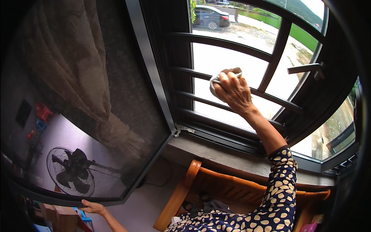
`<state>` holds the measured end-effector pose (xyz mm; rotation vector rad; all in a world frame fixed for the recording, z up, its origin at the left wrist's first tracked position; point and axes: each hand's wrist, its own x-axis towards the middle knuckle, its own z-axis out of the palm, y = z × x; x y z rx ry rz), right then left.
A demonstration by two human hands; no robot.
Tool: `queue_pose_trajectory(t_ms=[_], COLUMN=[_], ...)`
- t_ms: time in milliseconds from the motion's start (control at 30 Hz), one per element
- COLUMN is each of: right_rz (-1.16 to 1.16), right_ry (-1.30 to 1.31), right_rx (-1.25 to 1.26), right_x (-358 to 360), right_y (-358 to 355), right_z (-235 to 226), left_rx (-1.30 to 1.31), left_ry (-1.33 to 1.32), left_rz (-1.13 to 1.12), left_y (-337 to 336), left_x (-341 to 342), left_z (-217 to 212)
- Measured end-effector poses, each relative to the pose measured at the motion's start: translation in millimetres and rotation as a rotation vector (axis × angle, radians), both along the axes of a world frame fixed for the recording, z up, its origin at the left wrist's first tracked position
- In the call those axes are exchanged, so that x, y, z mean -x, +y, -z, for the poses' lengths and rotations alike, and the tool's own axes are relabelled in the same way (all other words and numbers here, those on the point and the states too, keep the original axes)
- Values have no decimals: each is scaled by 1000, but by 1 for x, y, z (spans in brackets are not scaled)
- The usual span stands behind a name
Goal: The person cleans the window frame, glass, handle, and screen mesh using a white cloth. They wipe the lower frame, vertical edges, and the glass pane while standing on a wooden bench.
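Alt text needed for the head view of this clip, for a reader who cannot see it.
The right hand presses a pale cloth against the dark window grille, while the left hand grips the lower edge of the opened window sash. A wooden bench stands below the sill.

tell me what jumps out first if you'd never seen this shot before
The right hand presses a white cloth against the dark window bars at upper centre. At lower left, the left hand grips the frame of the swung-open window pane, which reflects a curtain and fan.
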<state>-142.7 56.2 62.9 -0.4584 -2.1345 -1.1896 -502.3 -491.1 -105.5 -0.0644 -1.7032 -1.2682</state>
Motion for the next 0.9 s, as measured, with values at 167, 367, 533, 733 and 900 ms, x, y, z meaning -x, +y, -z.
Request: queue_pose_trajectory(t_ms=[167,367,533,733,900], right_rz=[-93,-131,-181,-124,-163], right_ry=[-13,-35,11,48,90], right_rx=[-73,-54,-50,-13,-9], right_x=[63,135,153,105,50], right_y=[14,16,12,8,5], right_z=[7,4,1,3,9], left_rx=[28,18,39,27,23], left_ry=[6,-133,-84,-115,-82], left_rz=[-44,-45,-45,-42,-30], left_y=[-13,-12,-25,-15,-24], left_x=[5,2,7,2,11], left_z=[7,7,13,6,17])
